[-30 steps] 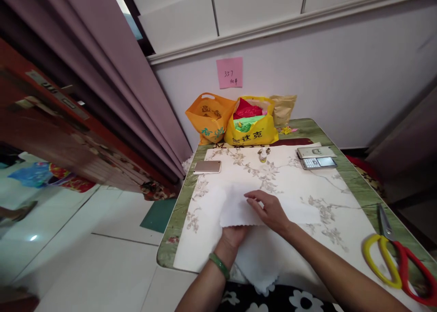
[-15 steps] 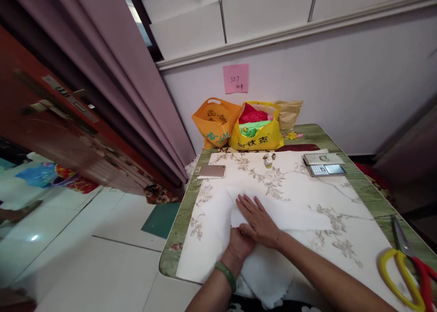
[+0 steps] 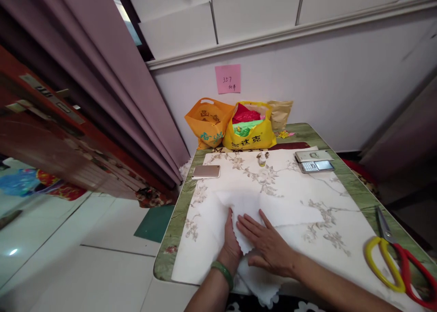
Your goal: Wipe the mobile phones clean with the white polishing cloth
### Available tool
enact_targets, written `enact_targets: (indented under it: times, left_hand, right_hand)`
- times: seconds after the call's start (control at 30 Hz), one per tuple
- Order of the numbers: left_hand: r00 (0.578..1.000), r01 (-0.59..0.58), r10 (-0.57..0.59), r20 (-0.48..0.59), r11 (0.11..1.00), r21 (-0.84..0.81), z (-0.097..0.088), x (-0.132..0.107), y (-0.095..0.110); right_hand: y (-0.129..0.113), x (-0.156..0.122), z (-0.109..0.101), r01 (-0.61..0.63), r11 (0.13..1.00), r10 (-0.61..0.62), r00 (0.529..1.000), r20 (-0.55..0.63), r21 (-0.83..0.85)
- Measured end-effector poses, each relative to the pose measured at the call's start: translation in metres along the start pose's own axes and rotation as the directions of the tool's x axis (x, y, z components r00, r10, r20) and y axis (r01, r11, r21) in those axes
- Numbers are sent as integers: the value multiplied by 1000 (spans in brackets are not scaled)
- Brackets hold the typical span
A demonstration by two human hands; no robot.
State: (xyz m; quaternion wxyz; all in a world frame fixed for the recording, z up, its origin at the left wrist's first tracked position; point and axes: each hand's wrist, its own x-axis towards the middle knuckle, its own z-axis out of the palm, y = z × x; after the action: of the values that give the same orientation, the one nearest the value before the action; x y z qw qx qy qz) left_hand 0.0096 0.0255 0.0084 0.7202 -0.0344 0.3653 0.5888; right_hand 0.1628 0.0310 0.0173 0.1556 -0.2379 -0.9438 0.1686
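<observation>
A white cloth (image 3: 290, 209) with a scalloped edge lies partly folded on the floral table sheet (image 3: 191, 257), and part of it hangs toward my lap. My right hand (image 3: 269, 246) rests on the folded part, palm down, fingers spread and holding nothing. Just left of it, my left hand (image 3: 232, 234), below a green bangle (image 3: 222, 274), is stretched along the scalloped edge. The cloth covers part of that hand, so some of its fingers are hidden.
Scissors (image 3: 389, 244) with yellow and red handles lie at the right. A small bottle (image 3: 262, 160), a keypad phone (image 3: 316, 166) and a smartphone (image 3: 206, 171) are farther back. Orange (image 3: 206, 121) and yellow (image 3: 251, 140) bags stand against the wall.
My right hand has slid toward me and slightly right. My left hand has straightened forward beside the cloth's edge, and more of the scalloped flap shows between the hands. The view has shifted slightly.
</observation>
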Motion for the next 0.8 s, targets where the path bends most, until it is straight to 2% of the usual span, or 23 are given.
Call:
enact_targets:
  times: [0.07, 0.1, 0.23, 0.33, 0.4, 0.5, 0.6, 0.7, 0.8]
  left_hand:
    - [996, -82, 82, -22, 997, -9, -5, 3, -1]
    - [997, -78, 78, 6, 996, -35, -6, 6, -2]
    - [983, 92, -63, 170, 981, -169, -5, 15, -4]
    - [981, 96, -56, 188, 972, -213, -1, 14, -3]
    - [980, 108, -71, 186, 975, -194, -1, 13, -2]
    - [991, 79, -60, 118, 984, -161, -5, 11, -2]
    - [998, -5, 12, 55, 990, -141, -7, 10, -3]
    - [996, -2, 14, 89, 992, -129, -4, 10, -3]
    - [978, 101, -69, 196, 982, -160, 0, 10, -2]
  right_hand:
    - [3, 9, 1, -17, 1000, 18, 1000, -4, 8]
    - [9, 16, 1, -37, 999, 37, 999, -6, 9]
    - [39, 37, 2, -208, 978, 207, 977, -41, -18]
    - [47, 31, 0, -312, 948, 307, 948, -83, -58]
    - [38, 17, -1, -274, 959, 267, 960, -87, -72]
    - [15, -2, 0, -95, 994, 93, 995, -37, -48]
    - [2, -2, 0, 8, 1000, -8, 1000, -9, -3]
    - [12, 17, 0, -49, 999, 49, 999, -11, 16]
    - [36, 37, -1, -189, 982, 189, 982, -12, 17]
